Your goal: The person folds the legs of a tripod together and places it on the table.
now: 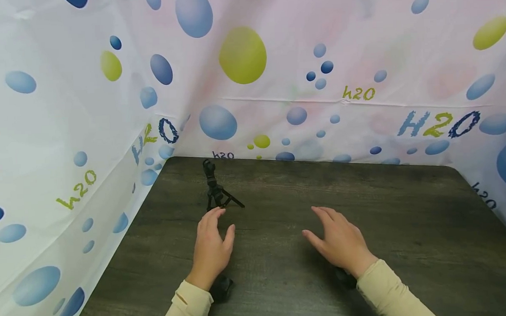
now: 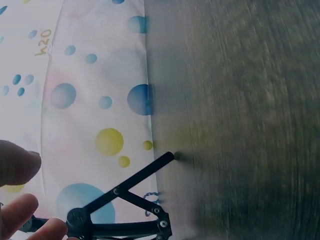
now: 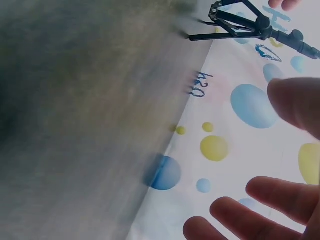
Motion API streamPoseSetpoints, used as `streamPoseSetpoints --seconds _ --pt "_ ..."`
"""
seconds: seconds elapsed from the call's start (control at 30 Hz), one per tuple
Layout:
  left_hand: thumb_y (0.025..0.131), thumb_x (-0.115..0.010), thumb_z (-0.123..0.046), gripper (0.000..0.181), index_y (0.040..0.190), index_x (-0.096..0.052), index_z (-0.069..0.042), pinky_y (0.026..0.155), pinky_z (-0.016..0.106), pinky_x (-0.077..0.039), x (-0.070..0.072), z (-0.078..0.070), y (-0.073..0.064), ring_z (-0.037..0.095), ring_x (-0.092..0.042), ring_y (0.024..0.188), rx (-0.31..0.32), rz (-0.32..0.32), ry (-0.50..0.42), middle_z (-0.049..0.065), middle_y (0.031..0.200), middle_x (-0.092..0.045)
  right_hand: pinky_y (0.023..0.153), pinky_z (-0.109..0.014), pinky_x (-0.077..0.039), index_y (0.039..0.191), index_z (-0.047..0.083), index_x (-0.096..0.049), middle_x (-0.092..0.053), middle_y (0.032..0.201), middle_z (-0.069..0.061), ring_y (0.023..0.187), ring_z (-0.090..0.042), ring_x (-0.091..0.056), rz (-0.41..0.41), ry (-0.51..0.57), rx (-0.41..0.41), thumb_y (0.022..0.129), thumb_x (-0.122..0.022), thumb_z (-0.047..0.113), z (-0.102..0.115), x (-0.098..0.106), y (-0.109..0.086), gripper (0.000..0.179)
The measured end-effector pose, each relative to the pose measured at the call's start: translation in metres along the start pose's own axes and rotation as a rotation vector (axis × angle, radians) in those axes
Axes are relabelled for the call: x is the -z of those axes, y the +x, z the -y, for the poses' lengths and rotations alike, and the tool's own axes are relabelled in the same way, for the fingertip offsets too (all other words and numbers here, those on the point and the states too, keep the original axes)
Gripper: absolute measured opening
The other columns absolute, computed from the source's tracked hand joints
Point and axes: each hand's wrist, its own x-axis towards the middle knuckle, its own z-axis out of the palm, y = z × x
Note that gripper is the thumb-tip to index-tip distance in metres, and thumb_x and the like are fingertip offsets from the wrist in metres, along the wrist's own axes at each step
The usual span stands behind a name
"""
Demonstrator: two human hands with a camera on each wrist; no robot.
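A small black tripod [image 1: 213, 185] stands on the dark wood-grain table [image 1: 279, 270], left of centre toward the back, its legs spread. My left hand [image 1: 211, 247] is held over the table just in front of the tripod, thumb apart from the fingers and nothing between them. In the left wrist view the tripod [image 2: 120, 205] shows behind the fingertips. To the right, my right hand [image 1: 339, 239] hovers with fingers relaxed and thumb spread, holding nothing. The right wrist view shows its fingers [image 3: 250, 210] apart, with the tripod [image 3: 245, 27] farther off.
A white curtain [image 1: 300, 85] with blue and green dots and "H2O" lettering hangs behind the table and along its left and right sides. Black wrist devices [image 1: 221, 288] sit under both wrists, at the light sleeves [image 1: 189, 304].
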Motion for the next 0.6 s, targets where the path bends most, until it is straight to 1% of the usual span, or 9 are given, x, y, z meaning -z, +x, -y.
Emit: streamPoseSetpoints --seconds 0.07,0.13,0.2,0.3,0.37,0.47,0.6 --pt "0.091 -0.07 -0.003 0.039 0.126 -0.056 0.008 0.101 0.059 -0.041 0.0 0.003 0.001 0.044 -0.047 0.125 0.011 -0.015 -0.015 0.025 0.134 -0.052 0.082 -0.056 -0.054 0.137 -0.002 -0.057 -0.059 0.131 -0.022 0.112 -0.04 -0.061 -0.006 0.001 0.015 0.092 -0.072 0.038 0.002 0.0 0.006 0.061" --pt "0.092 -0.068 0.001 0.037 0.126 -0.056 0.008 0.101 0.059 -0.04 0.001 0.005 0.001 0.044 -0.048 0.124 0.038 -0.032 -0.037 0.026 0.132 -0.053 0.082 -0.056 -0.054 0.136 -0.002 -0.058 -0.06 0.13 -0.022 0.111 -0.04 -0.062 -0.011 0.009 0.03 0.092 -0.072 0.037 0.005 0.001 0.012 0.06" --pt "0.092 -0.066 0.003 0.036 0.126 -0.056 0.008 0.101 0.059 -0.04 0.002 0.007 0.001 0.044 -0.048 0.124 0.079 -0.043 -0.059 0.026 0.131 -0.053 0.083 -0.056 -0.054 0.135 -0.002 -0.059 -0.061 0.129 -0.022 0.111 -0.04 -0.063 -0.015 0.02 0.042 0.092 -0.073 0.037 0.009 0.001 0.018 0.059" --pt "0.093 -0.065 0.003 0.036 0.127 -0.056 0.007 0.102 0.059 -0.04 0.003 0.01 0.0 0.043 -0.049 0.123 0.148 -0.042 -0.075 0.026 0.131 -0.053 0.081 -0.055 -0.054 0.134 -0.002 -0.059 -0.061 0.129 -0.022 0.111 -0.039 -0.063 -0.011 0.031 0.051 0.092 -0.073 0.036 0.013 0.001 0.025 0.058" --pt "0.094 -0.066 0.001 0.039 0.13 -0.054 0.007 0.101 0.059 -0.04 0.004 0.012 0.0 0.043 -0.048 0.124 0.19 -0.038 -0.075 0.027 0.132 -0.052 0.081 -0.054 -0.055 0.134 -0.001 -0.06 -0.061 0.129 -0.022 0.111 -0.038 -0.063 -0.011 0.038 0.06 0.092 -0.072 0.036 0.015 0.001 0.028 0.057" --pt "0.093 -0.067 0.0 0.045 0.134 -0.05 0.008 0.102 0.059 -0.04 0.004 0.014 0.003 0.044 -0.047 0.125 0.237 -0.036 -0.072 0.028 0.133 -0.05 0.078 -0.053 -0.056 0.135 -0.001 -0.06 -0.061 0.128 -0.022 0.11 -0.038 -0.064 -0.004 0.041 0.073 0.093 -0.072 0.036 0.017 0.002 0.033 0.057" --pt "0.092 -0.068 -0.001 0.051 0.137 -0.046 0.008 0.102 0.058 -0.04 0.005 0.019 0.008 0.044 -0.047 0.125 0.283 -0.028 -0.064 0.029 0.134 -0.049 0.079 -0.052 -0.056 0.135 0.0 -0.06 -0.061 0.129 -0.021 0.111 -0.036 -0.063 0.013 0.033 0.086 0.093 -0.071 0.037 0.021 0.004 0.042 0.057"
